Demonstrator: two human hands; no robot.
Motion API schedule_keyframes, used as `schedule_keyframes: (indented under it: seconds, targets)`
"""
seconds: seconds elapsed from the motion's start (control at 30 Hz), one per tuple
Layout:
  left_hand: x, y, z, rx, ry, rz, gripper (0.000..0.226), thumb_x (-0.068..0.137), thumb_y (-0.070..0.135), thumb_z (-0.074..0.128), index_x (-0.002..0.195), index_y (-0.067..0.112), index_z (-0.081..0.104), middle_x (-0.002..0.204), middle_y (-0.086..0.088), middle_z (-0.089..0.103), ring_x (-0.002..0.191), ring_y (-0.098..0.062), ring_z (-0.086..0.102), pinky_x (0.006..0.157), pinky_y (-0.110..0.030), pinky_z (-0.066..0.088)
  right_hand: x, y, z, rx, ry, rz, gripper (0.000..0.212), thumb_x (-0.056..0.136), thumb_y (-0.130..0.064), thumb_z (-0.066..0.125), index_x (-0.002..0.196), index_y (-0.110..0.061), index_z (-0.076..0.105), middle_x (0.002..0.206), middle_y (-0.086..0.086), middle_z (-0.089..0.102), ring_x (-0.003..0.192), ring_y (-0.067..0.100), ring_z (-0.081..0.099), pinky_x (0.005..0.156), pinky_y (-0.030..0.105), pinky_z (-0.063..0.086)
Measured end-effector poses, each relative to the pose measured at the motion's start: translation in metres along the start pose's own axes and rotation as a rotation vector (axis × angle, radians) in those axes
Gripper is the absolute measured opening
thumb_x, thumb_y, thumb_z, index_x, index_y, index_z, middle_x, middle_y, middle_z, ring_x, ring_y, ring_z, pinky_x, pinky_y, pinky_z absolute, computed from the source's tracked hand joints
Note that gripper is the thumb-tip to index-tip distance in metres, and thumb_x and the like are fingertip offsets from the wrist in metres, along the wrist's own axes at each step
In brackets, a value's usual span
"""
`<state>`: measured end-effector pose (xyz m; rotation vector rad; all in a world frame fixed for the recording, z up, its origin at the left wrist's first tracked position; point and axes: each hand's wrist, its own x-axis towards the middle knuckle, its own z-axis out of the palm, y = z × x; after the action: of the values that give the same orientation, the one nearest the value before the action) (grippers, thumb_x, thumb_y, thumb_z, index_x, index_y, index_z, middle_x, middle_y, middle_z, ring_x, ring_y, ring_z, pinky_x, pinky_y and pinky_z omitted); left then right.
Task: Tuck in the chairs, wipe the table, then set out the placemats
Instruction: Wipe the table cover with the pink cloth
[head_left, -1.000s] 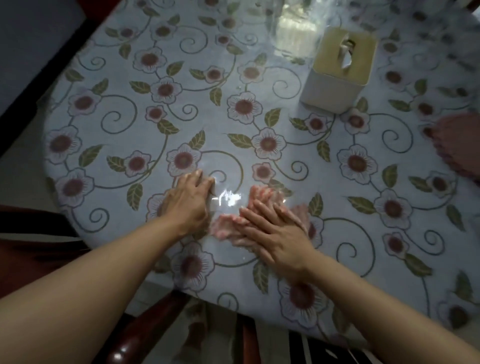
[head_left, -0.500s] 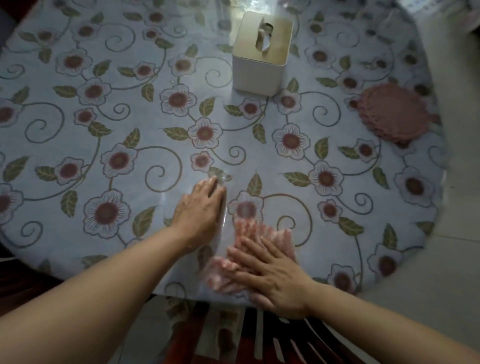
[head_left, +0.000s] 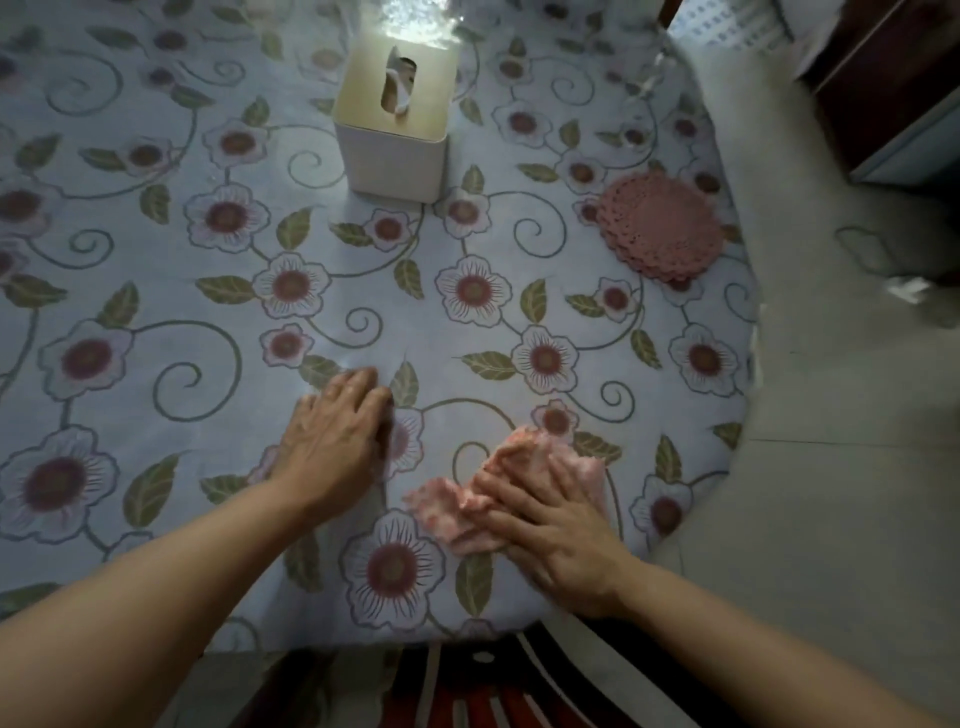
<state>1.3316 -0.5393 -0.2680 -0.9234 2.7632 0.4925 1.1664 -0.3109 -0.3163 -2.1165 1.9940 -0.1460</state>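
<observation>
A round table (head_left: 156, 249) with a flower-patterned cloth under clear plastic fills the view. My right hand (head_left: 550, 525) lies flat with straight fingers on a crumpled pink cloth (head_left: 447, 506) near the table's front edge. My left hand (head_left: 337, 431) rests palm down on the tabletop just left of the cloth, fingers together, holding nothing. A stack of round pink crocheted placemats (head_left: 660, 228) lies near the table's right edge.
A cream tissue box (head_left: 395, 140) stands at the back centre of the table. Grey floor tiles (head_left: 831, 467) lie to the right, with dark furniture (head_left: 893, 83) at the top right. A dark red chair back (head_left: 467, 691) shows below the front edge.
My right hand has slid the pink cloth rightward along the table's front part. The view has turned right, bringing the placemats and floor into sight. My left hand stays flat on the table.
</observation>
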Motion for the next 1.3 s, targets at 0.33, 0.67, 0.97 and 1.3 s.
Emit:
schedule_keyframes:
  seconds: [0.33,0.67,0.97,1.3]
  targets:
    - [0.051,-0.058,-0.016,0.032,0.101,-0.043,0.053,0.079,0.035,0.032,0.121,0.012,0.054,0.141,-0.015,0.045,0.127,-0.034,0.044,0.093,-0.049,0.042,0.166,0.001,-0.014,0.185,0.182,0.687,0.058,0.084,-0.059,-0.004,0.14,-0.047,-0.01,0.155,-0.015,-0.016,0.144,0.015,-0.018,0.112,0.042,-0.019]
    - [0.068,-0.156,-0.05,0.014,0.076,-0.261,0.054,0.086,0.026,0.056,0.136,0.018,0.039,0.154,-0.007,0.024,0.138,-0.026,0.023,0.107,-0.044,0.031,0.272,0.041,-0.021,0.147,0.137,0.541,0.053,0.099,-0.05,0.01,0.149,-0.036,0.0,0.154,-0.016,-0.017,0.141,0.011,-0.024,0.11,0.038,-0.026]
    - [0.056,-0.208,-0.062,-0.133,0.106,-0.243,0.059,0.081,0.022,0.032,0.139,0.019,0.039,0.155,-0.003,0.024,0.14,-0.025,0.022,0.107,-0.045,0.028,0.334,-0.055,-0.008,0.094,0.154,0.116,0.053,0.095,-0.055,0.022,0.144,-0.036,0.033,0.155,-0.005,0.027,0.145,0.023,0.015,0.115,0.043,0.001]
    - [0.008,-0.284,-0.057,-0.114,0.059,-0.297,0.06,0.089,0.022,0.052,0.144,0.018,0.027,0.157,0.001,0.012,0.143,-0.02,0.012,0.112,-0.046,0.026,0.403,-0.08,-0.008,0.048,0.132,0.475,0.055,0.095,-0.05,0.019,0.148,-0.039,0.013,0.159,-0.01,0.002,0.146,0.017,-0.006,0.115,0.037,-0.012]
